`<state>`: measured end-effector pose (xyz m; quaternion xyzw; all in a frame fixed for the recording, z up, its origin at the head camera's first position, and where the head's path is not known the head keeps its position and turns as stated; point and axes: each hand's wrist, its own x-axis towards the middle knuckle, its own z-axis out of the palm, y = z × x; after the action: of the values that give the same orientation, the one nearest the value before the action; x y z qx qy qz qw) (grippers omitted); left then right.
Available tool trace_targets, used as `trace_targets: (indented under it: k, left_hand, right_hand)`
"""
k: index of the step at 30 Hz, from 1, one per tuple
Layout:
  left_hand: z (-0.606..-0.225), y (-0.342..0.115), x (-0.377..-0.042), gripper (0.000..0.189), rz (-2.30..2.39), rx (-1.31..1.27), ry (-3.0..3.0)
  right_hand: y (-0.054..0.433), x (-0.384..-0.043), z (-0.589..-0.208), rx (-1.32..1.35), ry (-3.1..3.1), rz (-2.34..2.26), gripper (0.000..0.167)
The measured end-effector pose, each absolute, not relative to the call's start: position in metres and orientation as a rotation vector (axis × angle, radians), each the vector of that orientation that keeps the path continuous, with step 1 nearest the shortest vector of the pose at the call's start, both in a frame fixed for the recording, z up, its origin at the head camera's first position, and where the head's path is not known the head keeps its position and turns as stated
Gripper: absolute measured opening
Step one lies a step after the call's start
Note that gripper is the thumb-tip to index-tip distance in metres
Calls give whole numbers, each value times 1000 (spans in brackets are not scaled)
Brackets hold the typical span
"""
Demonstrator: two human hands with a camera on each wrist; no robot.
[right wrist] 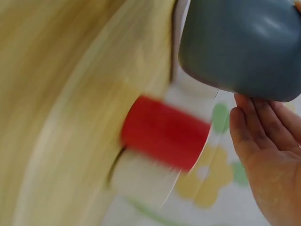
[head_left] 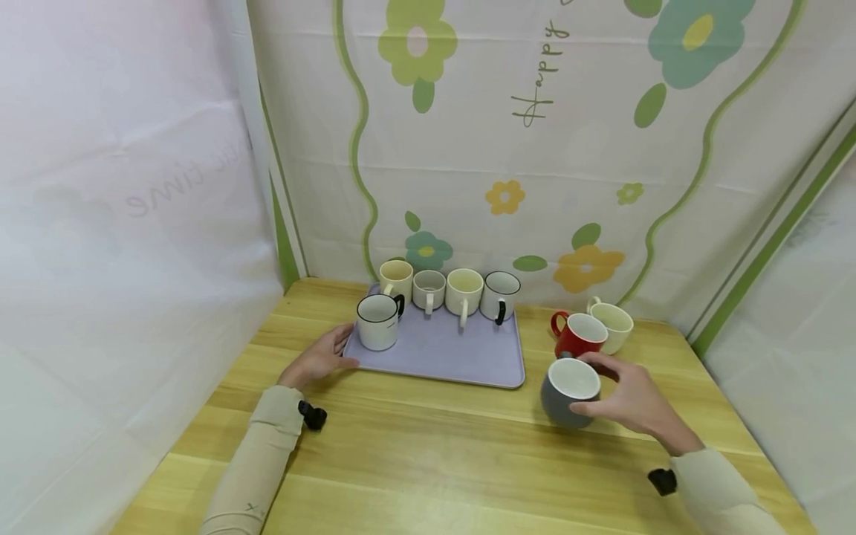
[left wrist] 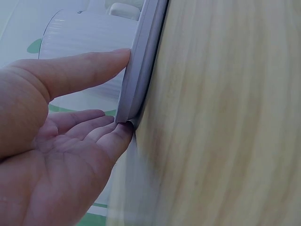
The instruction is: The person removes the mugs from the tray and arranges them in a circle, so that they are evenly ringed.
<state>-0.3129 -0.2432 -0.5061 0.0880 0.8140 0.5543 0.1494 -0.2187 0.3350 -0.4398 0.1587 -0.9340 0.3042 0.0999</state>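
My left hand [head_left: 324,357] holds the near left corner of a lilac tray [head_left: 435,349], its thumb on the rim and fingers along the edge. A white mug with a black rim [head_left: 378,331] stands beside it on the tray. My right hand [head_left: 625,394] grips a dark grey mug [head_left: 565,401] with a white inside, thumb on the near side and fingers behind. In the right wrist view the grey mug [right wrist: 240,47] hangs above the tabletop. Behind it stand a red mug [head_left: 576,342] and a cream mug [head_left: 618,327].
Along the tray's back edge stand a pale yellow mug [head_left: 396,276], a white cup [head_left: 429,288], a cream mug [head_left: 464,290] and a white mug with a black handle [head_left: 498,297]. Printed cloth [head_left: 468,148] walls in the wooden table [head_left: 428,461].
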Motion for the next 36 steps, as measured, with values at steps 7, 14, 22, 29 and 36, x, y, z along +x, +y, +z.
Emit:
trace_targets:
  k: [7, 14, 22, 29, 36]
  left_hand:
    - [-506, -243, -313, 91, 1584, 284, 2346]
    - [-506, -242, -312, 92, 1594, 272, 2337]
    - [-506, -242, -314, 90, 1580, 293, 2356]
    - [-506, -242, -312, 90, 1583, 303, 2366]
    - [-505, -242, -312, 90, 1578, 293, 2358]
  right_hand:
    - [391, -202, -442, 315, -2787, 870, 72]
    - [442, -208, -450, 149, -2831, 791, 75]
    - [481, -229, -454, -50, -2901, 754, 84]
    - [500, -250, -462, -160, -2879, 751, 92]
    - [511, -267, -469, -239, -2829, 751, 94]
